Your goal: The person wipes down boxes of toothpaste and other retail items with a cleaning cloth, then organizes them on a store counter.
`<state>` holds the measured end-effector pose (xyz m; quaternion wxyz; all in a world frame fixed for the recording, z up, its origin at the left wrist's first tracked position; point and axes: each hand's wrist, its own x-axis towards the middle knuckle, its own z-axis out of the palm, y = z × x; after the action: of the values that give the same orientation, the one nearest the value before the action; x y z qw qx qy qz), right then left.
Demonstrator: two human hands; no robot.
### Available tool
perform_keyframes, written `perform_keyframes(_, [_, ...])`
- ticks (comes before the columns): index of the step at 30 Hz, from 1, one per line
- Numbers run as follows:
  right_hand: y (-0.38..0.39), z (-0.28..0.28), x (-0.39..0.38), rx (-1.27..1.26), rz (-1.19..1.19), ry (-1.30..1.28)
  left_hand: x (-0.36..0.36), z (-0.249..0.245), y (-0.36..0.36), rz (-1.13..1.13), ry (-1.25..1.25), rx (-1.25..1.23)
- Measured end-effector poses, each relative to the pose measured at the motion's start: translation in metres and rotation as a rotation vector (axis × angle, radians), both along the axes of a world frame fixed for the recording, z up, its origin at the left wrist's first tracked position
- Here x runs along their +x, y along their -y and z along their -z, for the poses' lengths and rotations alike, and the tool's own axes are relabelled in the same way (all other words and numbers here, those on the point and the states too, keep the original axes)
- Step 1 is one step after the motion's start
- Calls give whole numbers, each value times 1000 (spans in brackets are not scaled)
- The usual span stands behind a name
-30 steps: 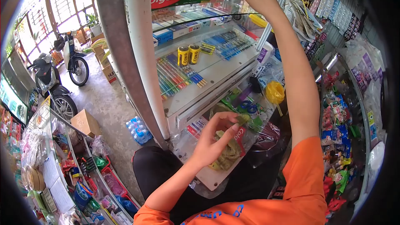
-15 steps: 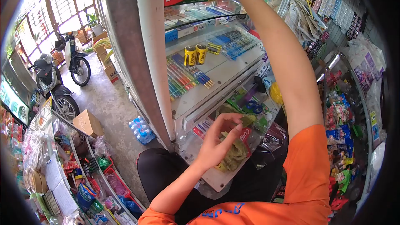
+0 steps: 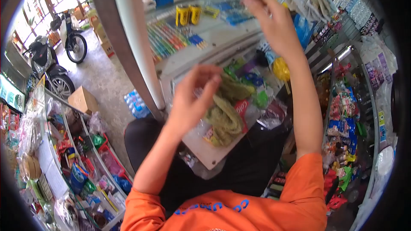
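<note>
My left hand hovers over the left side of a crumpled olive-green cloth, its fingers loosely curved and somewhat blurred. No object shows in it. The cloth lies on a pale board between my knees, partly over a red Colgate-marked piece. Higher up on the right, my right hand is raised in front of the glass display case, fingers stretched toward the left and holding nothing visible. Left of that hand, two yellow batteries stand on the case's shelf beside rows of pencils.
A white post rises left of the display case. Green packets and a yellow bundle sit behind the cloth. Snack packets fill the right-hand case. Water bottles, a cardboard box and motorbikes stand to the left.
My right hand has come down from the upper toothpaste shelf to before the lower shelf. My left hand has drawn left, exposing more of the cloth. The view has tilted downward.
</note>
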<state>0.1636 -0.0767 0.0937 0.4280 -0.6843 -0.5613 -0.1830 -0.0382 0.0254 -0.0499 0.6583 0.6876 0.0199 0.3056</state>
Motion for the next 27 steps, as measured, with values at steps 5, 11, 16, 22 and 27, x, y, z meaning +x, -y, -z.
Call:
perform_keyframes(5, [61, 112, -35, -507, 157, 321, -32, -14, -15, -113, -577, 416])
perform_keyframes(11, [78, 196, -53, -575, 128, 183, -50, 21, 4, -138, -650, 677])
perform_keyframes(16, [96, 188, -63, -591, -1, 180, -43, 21, 29, -71, -622, 842])
perform_keyframes(22, [107, 172, -33, -327, 49, -246, -26, 33, 37, -58, -560, 866])
perform_keyframes(27, [117, 155, -13, 366, 94, -753, -11, 52, 54, 198, -775, 882])
